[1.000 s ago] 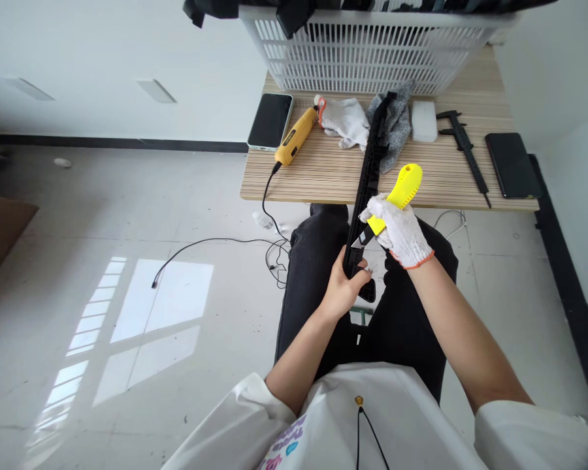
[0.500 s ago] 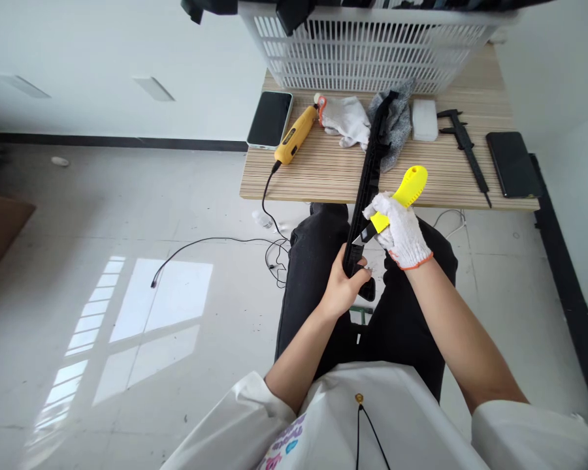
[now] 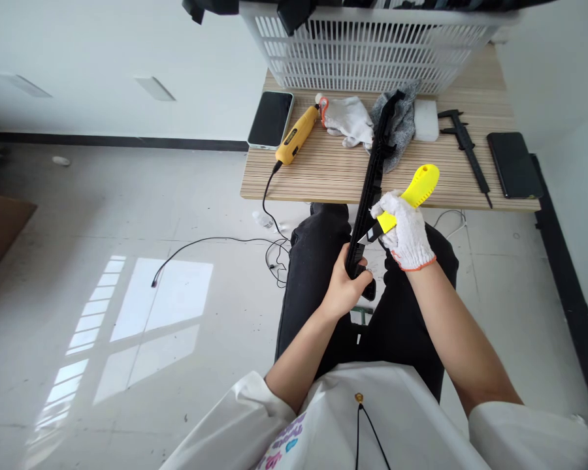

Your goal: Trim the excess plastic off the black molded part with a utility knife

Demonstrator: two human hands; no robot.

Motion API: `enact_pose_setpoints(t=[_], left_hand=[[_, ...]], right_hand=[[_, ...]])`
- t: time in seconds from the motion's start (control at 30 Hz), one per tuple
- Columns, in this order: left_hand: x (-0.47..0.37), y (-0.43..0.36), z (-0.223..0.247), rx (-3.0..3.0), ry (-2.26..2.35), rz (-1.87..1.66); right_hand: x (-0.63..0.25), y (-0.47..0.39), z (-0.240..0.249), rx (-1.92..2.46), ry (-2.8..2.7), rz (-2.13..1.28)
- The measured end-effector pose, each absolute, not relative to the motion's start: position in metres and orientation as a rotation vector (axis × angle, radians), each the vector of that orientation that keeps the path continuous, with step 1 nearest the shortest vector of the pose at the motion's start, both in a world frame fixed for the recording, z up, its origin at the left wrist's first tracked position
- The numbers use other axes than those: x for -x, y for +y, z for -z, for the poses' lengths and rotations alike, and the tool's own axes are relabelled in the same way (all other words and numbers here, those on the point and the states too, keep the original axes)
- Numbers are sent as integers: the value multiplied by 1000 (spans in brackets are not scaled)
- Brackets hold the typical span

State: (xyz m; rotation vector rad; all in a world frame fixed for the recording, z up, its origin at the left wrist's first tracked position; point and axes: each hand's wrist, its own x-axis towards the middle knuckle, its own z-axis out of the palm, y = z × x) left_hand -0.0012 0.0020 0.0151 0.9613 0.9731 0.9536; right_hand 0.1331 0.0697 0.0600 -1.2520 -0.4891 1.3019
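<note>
Trimming step: left hand [image 3: 343, 290] clamps black strip [image 3: 372, 183]; gloved right hand [image 3: 408, 230] grips yellow knife [image 3: 411, 194], blade on the strip's edge just above left hand; next stroke should go away from that thumb

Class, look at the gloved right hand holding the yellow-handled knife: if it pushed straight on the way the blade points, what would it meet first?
Probably the long black plastic strip: the blade of the yellow-handled knife in the right hand already points at its edge, just above the left hand. Depth is uncertain.

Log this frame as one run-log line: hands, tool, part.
left hand: bare, grips black plastic strip low end | right hand: gloved, holds yellow knife, blade at strip edge | strip top over table
</note>
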Motion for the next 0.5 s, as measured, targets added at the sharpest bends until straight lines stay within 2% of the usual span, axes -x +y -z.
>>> enact_pose_setpoints(t=[0.5], left_hand=[[0, 1, -17, -956, 1009, -926]], right_hand=[[-133, 67, -59, 1262, -469, -1301]])
